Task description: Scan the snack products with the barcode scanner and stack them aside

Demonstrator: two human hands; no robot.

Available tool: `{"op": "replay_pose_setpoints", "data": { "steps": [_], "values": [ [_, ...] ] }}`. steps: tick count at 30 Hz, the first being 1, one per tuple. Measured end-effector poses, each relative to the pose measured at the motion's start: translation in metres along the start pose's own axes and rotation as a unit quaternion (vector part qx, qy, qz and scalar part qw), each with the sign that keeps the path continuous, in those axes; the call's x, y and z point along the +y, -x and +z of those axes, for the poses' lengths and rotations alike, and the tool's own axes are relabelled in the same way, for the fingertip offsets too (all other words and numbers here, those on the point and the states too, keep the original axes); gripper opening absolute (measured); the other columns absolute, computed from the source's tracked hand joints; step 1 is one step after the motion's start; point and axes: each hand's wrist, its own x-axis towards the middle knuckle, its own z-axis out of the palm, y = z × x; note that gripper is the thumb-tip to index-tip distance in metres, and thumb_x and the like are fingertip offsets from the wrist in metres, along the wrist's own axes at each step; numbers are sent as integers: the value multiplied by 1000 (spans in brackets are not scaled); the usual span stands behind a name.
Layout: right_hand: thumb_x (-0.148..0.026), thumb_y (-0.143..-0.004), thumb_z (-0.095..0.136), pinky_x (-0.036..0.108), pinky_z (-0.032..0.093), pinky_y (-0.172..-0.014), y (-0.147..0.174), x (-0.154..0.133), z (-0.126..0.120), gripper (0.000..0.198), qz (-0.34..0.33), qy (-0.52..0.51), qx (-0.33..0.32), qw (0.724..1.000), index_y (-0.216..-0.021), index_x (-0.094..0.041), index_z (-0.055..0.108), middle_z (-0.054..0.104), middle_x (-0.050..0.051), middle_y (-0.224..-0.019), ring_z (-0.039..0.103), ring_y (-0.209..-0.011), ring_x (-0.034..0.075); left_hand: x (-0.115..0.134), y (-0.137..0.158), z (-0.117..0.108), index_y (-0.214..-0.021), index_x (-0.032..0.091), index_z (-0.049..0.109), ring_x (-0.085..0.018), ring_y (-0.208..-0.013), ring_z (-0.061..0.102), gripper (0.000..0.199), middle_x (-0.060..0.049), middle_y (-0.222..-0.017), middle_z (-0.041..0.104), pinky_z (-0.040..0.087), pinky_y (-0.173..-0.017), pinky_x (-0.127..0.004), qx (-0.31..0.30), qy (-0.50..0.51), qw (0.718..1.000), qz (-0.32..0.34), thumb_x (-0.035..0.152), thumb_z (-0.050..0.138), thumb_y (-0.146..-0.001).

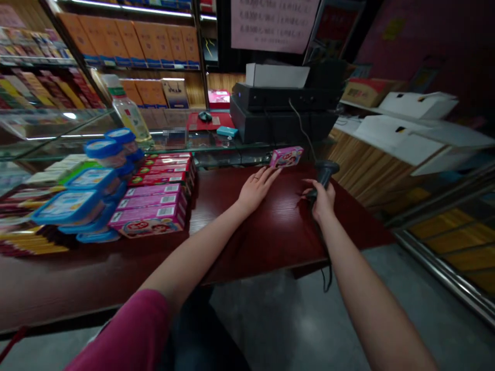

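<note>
My left hand [256, 189] is stretched out low over the dark red counter, palm down, fingers extended and holding nothing. Its fingertips reach the near edge of a small pink-purple box [286, 157]; whether they touch it I cannot tell. My right hand [325, 202] is wrapped round the handle of a black barcode scanner [327, 167], some of its fingers sticking out to the left. The scanner's head points up and away, and a cable hangs below the hand. To the left, similar pink boxes [149, 219] stand in a row beside red boxes [164, 167].
Blue-lidded tubs [77, 203] are stacked left of the boxes. Behind them stands a clear bottle [131, 116] on a glass shelf. A black machine [284, 121] sits at the back. White cartons [402, 131] lie at right. The counter [263, 242] ends close in front.
</note>
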Motion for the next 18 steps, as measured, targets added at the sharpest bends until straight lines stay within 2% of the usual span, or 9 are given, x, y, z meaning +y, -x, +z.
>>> {"op": "replay_pose_setpoints", "data": {
  "steps": [2, 5, 7, 9, 12, 15, 18],
  "values": [
    [-39, -68, 80, 22, 53, -35, -3, 3, -2, 40, 3, -13, 8, 1000, -95, -25, 54, 77, -3, -86, 61, -45, 10, -8, -31, 17, -168, 23, 31, -26, -157, 40, 66, -11, -169, 43, 43, -123, -41, 9, 25, 999, -21, 9, 38, -104],
    [-40, -70, 79, 22, 52, -35, 0, 4, -1, 39, 11, -13, 6, 1000, -95, -25, 53, 77, -3, -85, 61, -46, 10, -16, -71, 37, -167, 19, 32, -30, -157, 39, 75, -14, -171, 39, 42, -123, -41, 34, 62, 996, -56, 14, 61, -98],
    [-40, -71, 79, 22, 51, -35, 3, 2, 2, 40, 16, -11, 5, 1000, -97, -25, 53, 76, -3, -85, 61, -45, 10, -14, -93, 46, -166, 19, 32, -33, -152, 45, 81, -17, -168, 41, 44, -121, -42, 51, 91, 990, -99, 21, 71, -95],
    [-40, -72, 79, 21, 50, -34, 5, 1, 4, 39, 21, -11, 2, 1000, -98, -25, 54, 77, -3, -86, 60, -44, 9, -7, -109, 53, -164, 19, 35, -33, -143, 53, 78, -19, -162, 48, 48, -116, -42, 66, 113, 978, -160, 26, 71, -96],
    [-40, -73, 79, 20, 49, -34, 5, 1, 6, 38, 22, -5, -5, 1000, -99, -25, 55, 77, -3, -85, 59, -43, 9, 3, -122, 60, -157, 18, 45, -35, -136, 58, 66, -20, -152, 55, 49, -113, -44, 80, 108, 970, -203, 29, 70, -98],
    [-39, -74, 78, 21, 50, -35, 4, 2, 5, 36, 13, -1, 5, 1000, -98, -24, 57, 78, -1, -87, 60, -44, 9, 8, -124, 61, -146, 17, 56, -37, -138, 53, 54, -18, -142, 60, 44, -116, -49, 84, 86, 976, -182, 29, 73, -96],
    [-39, -73, 77, 21, 50, -35, 4, 3, 2, 33, 10, -5, 16, 1000, -96, -24, 58, 78, -1, -87, 60, -44, 10, 6, -117, 57, -138, 18, 61, -37, -143, 48, 48, -17, -145, 59, 43, -117, -47, 97, 100, 976, -166, 29, 75, -93]
  ]
}}
